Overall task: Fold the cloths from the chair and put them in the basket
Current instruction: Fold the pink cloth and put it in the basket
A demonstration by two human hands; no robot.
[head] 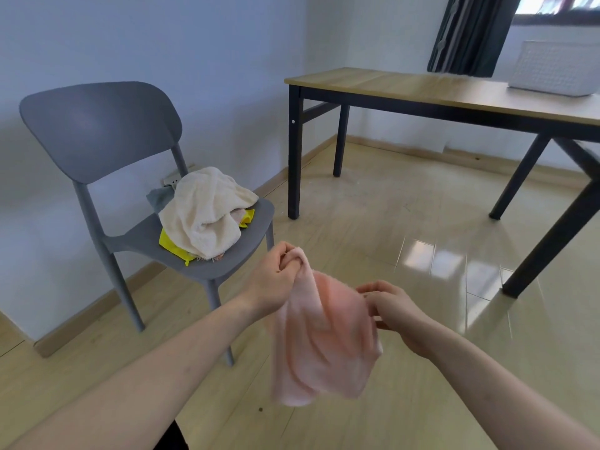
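Observation:
A pink cloth (321, 345) hangs in the air in front of me, over the floor. My left hand (276, 277) pinches its upper left corner and my right hand (394, 306) grips its right edge. On the seat of the grey chair (94, 131) at the left lies a heap of cloths: a cream towel (204, 212) on top, a yellow cloth (170, 243) under it and a grey-green one (159, 198) behind. The white basket (555, 68) stands on the wooden table (422, 87) at the far right.
The table has black legs (293, 157) and stands against the back wall, beside a dark curtain (467, 34). Shiny wood-look floor (406, 228) lies open between the chair and the table.

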